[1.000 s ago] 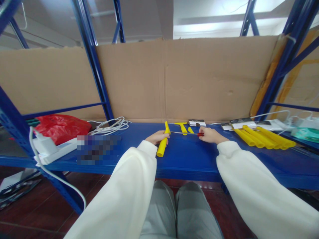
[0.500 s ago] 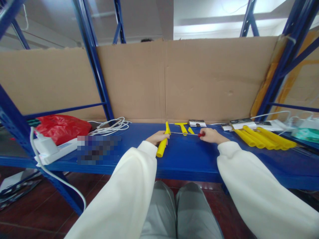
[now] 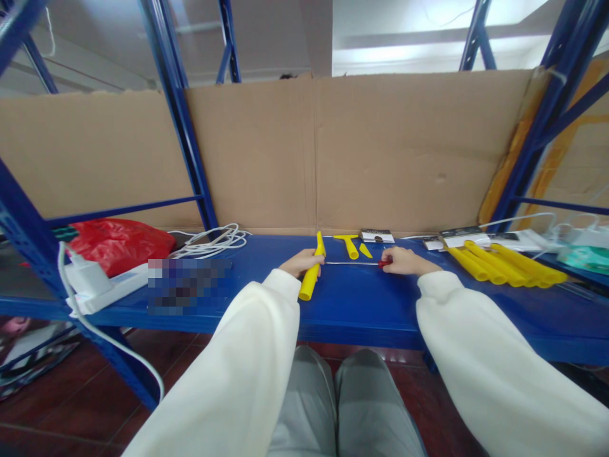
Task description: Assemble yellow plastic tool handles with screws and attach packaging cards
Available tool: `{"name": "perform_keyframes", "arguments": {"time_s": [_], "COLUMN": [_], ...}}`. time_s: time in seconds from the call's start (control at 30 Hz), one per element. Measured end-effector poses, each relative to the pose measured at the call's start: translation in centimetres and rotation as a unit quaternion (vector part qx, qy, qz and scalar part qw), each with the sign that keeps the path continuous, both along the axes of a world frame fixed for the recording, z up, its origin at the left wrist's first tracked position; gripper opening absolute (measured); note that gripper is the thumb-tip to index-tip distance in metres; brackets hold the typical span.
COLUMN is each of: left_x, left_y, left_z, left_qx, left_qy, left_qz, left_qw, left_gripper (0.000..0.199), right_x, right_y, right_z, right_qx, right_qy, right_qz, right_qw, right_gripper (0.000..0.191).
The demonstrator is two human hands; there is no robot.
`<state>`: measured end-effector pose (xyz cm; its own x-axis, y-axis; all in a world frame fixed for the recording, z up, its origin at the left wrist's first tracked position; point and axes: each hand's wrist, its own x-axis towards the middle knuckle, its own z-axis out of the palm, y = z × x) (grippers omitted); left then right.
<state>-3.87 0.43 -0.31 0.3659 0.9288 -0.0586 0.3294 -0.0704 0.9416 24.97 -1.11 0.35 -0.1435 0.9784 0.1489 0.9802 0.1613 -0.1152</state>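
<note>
Just below the middle of the frame, the left hand [image 3: 301, 262] is wrapping its fingers around a long yellow plastic handle [image 3: 311, 275], which is lying tilted on the blue metal shelf [image 3: 361, 304] with its narrow end pointing up toward the cardboard. To its right, the right hand [image 3: 403, 261] is pinching the small red grip of a thin metal screwdriver [image 3: 354, 263], fingers pressed together around it. The thin shaft is running level across the gap between the two hands, and its tip is meeting the yellow handle near the left hand's fingertips; whether it is going into the handle cannot be told. Both arms are wearing loose white sleeves [image 3: 238, 374].

Just behind the screwdriver, a yellow T-shaped plastic piece [image 3: 348, 244] and a small yellow wedge [image 3: 365, 250] are lying on the shelf, apart from the hands. Toward the right of the frame, a bundle of long yellow plastic handles [image 3: 504, 261] is resting side by side. At the left, a red plastic bag [image 3: 117, 242], a coil of white cable [image 3: 214, 240] and a white power strip [image 3: 102, 285] are sitting on the shelf. A wide brown cardboard sheet [image 3: 371, 152] is standing along the back.
</note>
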Motion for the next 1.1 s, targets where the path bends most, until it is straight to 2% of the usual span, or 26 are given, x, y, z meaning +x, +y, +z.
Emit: {"name": "perform_keyframes", "arguments": {"time_s": [0.17,0.37,0.47,0.6,0.8,1.1], "left_x": [0.6,1.1,1.2,1.2,1.2,1.2], "left_y": [-0.3,0.1,0.0,-0.1,0.0,0.0], "left_z": [0.3,0.0,0.1,0.1,0.0,0.0], "left_qx": [0.013,0.008,0.013,0.015,0.011,0.013], "left_qy": [-0.003,-0.004,0.001,0.001,-0.006,-0.010], "left_qz": [-0.022,-0.043,-0.047,-0.058,-0.065,-0.085], "left_qw": [1.000,0.999,0.999,0.998,0.998,0.996], "left_gripper": [0.015,0.019,0.017,0.016,0.022,0.023], "right_x": [-1.0,-2.2,-3.4,-6.1,-9.6,-9.8], "right_y": [0.1,0.4,0.3,0.6,2.0,3.6], "right_z": [-0.2,-0.4,-0.3,0.0,0.6,-0.9], "right_qx": [-0.015,-0.031,0.015,0.087,0.120,0.132], "right_qy": [0.005,0.039,0.024,0.002,-0.015,0.069], "right_qz": [0.022,0.051,0.062,0.111,0.159,0.159], "right_qw": [1.000,0.997,0.998,0.990,0.980,0.976], "right_gripper": [0.008,0.016,0.019,0.020,0.020,0.018]}}
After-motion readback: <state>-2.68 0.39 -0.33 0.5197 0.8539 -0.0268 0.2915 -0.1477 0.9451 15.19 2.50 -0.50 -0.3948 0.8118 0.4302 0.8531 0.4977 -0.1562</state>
